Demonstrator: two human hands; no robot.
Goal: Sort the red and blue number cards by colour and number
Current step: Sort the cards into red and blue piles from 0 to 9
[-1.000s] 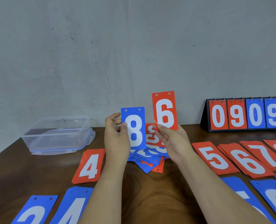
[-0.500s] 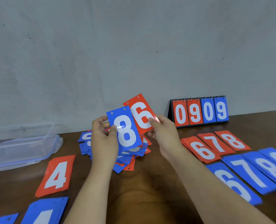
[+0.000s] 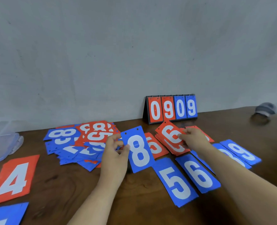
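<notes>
As cards [image 3: 94, 137] overlap, room seems tight.

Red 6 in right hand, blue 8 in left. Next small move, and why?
Probably lay the red 6 card onto the red stack beneath it: the right hand pinches it above that stack. The blue 8 card in the left hand can wait.

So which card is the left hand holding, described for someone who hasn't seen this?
Find the flip scoreboard reading 0909 against the wall; just in front and left of it, the left hand holds up the blue 8 card. It is the only blue 8 off the table, while another lies sideways in the mixed pile.
</notes>
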